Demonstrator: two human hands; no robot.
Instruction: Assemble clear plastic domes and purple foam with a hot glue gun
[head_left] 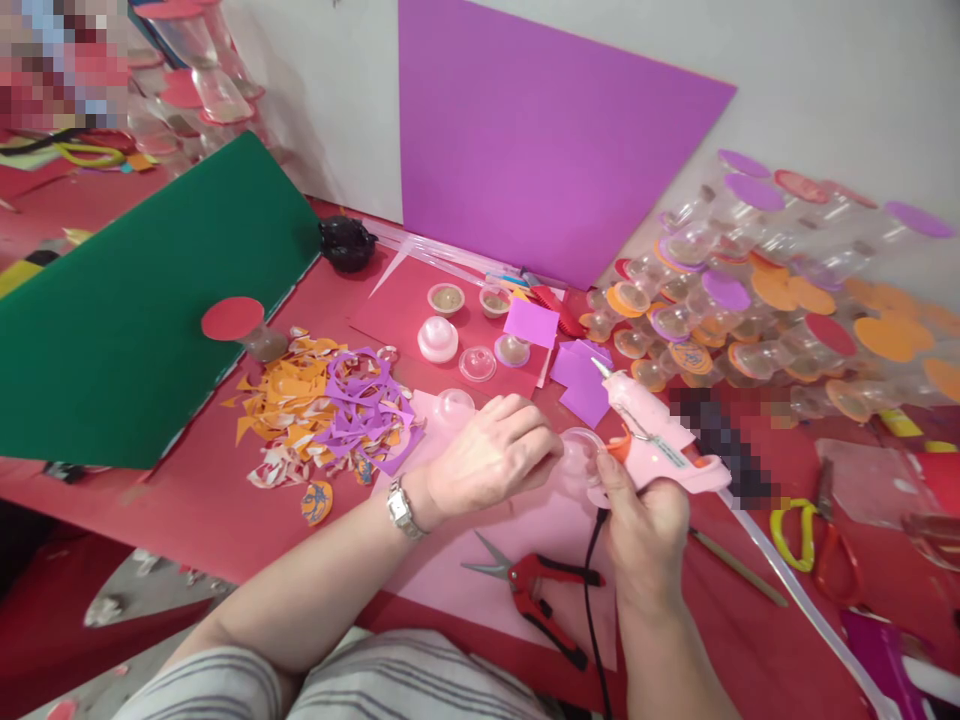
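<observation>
My right hand (646, 515) is closed around a pale pink hot glue gun (651, 432), its nozzle pointing up and to the left. Beside that thumb is a clear plastic dome lid (579, 462); its rim meets the thumb. My left hand (496, 452), with a watch at the wrist, has its fingers curled together just left of this lid. What those fingers pinch, if anything, is hidden. Below both hands, red-handled pruning shears (517, 580) lie with blades apart on a pink sheet (435, 570). A black cord (590, 590) hangs down past the shears.
Orange and purple paper scraps (337, 405) form a pile at left, near a green board (150, 310). Small cups of sand (446, 298) and lids stand at centre. Many clear bottle hourglasses (697, 290) crowd the right, near yellow-handled scissors (793, 535). A purple board (540, 140) leans behind.
</observation>
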